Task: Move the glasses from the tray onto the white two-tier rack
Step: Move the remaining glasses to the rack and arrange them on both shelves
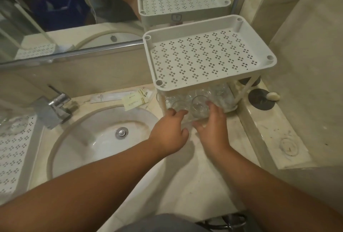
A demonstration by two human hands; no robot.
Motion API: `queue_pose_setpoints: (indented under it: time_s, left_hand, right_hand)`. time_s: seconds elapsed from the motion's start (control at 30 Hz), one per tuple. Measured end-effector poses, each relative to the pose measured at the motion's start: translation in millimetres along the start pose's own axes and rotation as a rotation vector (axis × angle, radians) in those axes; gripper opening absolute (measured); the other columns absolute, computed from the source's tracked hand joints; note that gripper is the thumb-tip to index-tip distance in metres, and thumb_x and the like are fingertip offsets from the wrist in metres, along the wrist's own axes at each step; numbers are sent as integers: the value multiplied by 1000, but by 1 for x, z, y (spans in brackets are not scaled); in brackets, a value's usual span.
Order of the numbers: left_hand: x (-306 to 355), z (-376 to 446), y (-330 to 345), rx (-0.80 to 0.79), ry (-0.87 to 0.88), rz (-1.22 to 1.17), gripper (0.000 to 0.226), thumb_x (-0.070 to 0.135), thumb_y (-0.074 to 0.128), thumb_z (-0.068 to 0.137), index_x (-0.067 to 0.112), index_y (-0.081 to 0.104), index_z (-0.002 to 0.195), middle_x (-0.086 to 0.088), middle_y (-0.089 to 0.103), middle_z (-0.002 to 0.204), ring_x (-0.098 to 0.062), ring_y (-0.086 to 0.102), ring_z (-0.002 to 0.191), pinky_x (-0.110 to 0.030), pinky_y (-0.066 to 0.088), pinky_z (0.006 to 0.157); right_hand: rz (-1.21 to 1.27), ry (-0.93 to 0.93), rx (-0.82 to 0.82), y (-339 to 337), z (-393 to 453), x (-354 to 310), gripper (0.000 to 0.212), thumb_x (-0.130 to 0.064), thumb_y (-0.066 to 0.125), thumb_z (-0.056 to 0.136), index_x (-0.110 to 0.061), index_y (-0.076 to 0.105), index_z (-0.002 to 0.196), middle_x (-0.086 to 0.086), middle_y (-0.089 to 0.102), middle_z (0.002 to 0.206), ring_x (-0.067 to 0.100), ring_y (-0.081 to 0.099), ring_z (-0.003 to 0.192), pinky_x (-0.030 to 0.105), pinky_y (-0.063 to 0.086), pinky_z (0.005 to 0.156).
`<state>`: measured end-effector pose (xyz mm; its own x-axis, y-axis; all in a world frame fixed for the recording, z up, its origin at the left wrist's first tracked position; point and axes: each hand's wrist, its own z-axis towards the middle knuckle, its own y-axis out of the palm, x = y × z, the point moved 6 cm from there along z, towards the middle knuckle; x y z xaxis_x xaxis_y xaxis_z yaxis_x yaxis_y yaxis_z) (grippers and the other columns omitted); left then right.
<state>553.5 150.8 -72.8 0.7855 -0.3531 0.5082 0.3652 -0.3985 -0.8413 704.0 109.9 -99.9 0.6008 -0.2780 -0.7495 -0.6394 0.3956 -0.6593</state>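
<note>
Where mirror (pixel 55 18) meets wall, stained marble counter (pixel 185 185) beside sink (pixel 104 139)

White two-tier rack (pixel 209 59) at the back right of the tabletop, beside the sink and against the mirror. Upper tier a rectangular perforated plastic shelf with a raised rim and round post sockets at its corners. Clear glasses (pixel 199 106) clustered on the lower tier beneath it, hard to count through the glare. White perforated tray (pixel 14 150) at far left, cut off by the frame edge.
</note>
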Motion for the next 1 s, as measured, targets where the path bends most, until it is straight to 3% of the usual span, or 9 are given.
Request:
queue_pose_setpoints:
  time_s: [0.1, 0.27, 0.4, 0.53, 0.67, 0.8, 1.0]
  left_hand:
    - [-21, -26, -8, 77, -40, -78, 55, 29, 56, 91, 28, 44, 145, -1, 48, 130, -19, 60, 105, -32, 50, 87]
    - [-58, -69, -28, 204, -113, -124, 52, 31, 56, 92, 28, 46, 143, 5, 49, 129, -15, 55, 113, -35, 49, 92]
    - [-87, -99, -52, 281, -149, -67, 54, 36, 57, 90, 29, 48, 142, 6, 52, 131, -15, 53, 117, -31, 44, 94]
    - [-117, -131, -86, 348, -180, -62, 56, 39, 57, 87, 28, 49, 141, 5, 53, 127, -16, 56, 112, -39, 47, 96]
    - [-155, -166, -125, 450, -228, -80, 52, 38, 61, 88, 28, 51, 138, 7, 51, 130, -12, 56, 112, -26, 42, 92]
    - [-195, -203, -172, 572, -308, -112, 53, 40, 62, 87, 29, 50, 138, 9, 47, 135, -12, 56, 112, -28, 43, 91]
    - [-251, -250, -235, 664, -388, -54, 53, 40, 63, 86, 31, 49, 136, 8, 43, 132, -17, 61, 97, -31, 47, 82]
  right_hand:
    - [-7, -28, -1, 2, -22, -15, 68, -24, 80, 80, -23, 45, 138, 2, 47, 136, 19, 43, 127, 25, 38, 94]
    - [72, -127, -17, 10, -57, -57, 53, -25, 73, 85, -21, 50, 132, -3, 50, 129, 18, 46, 122, 40, 50, 93]
    - [101, -234, -42, 26, -77, -98, 49, -23, 74, 83, -19, 55, 127, -11, 48, 119, 14, 47, 116, 18, 37, 93]
    - [119, -332, -103, 52, -90, -145, 51, -23, 74, 82, -19, 52, 128, -10, 48, 123, 13, 46, 119, 18, 36, 98]
    - [163, -427, -158, 87, -105, -195, 52, -23, 73, 82, -22, 50, 128, -13, 44, 123, 8, 48, 118, 7, 31, 97]
    - [200, -518, -257, 127, -121, -248, 55, -24, 74, 80, -29, 46, 127, -15, 41, 125, 6, 52, 112, 4, 37, 87]
    - [222, -626, -373, 187, -146, -322, 59, -23, 76, 80, -30, 45, 130, -10, 36, 136, 10, 53, 113, 24, 49, 86]
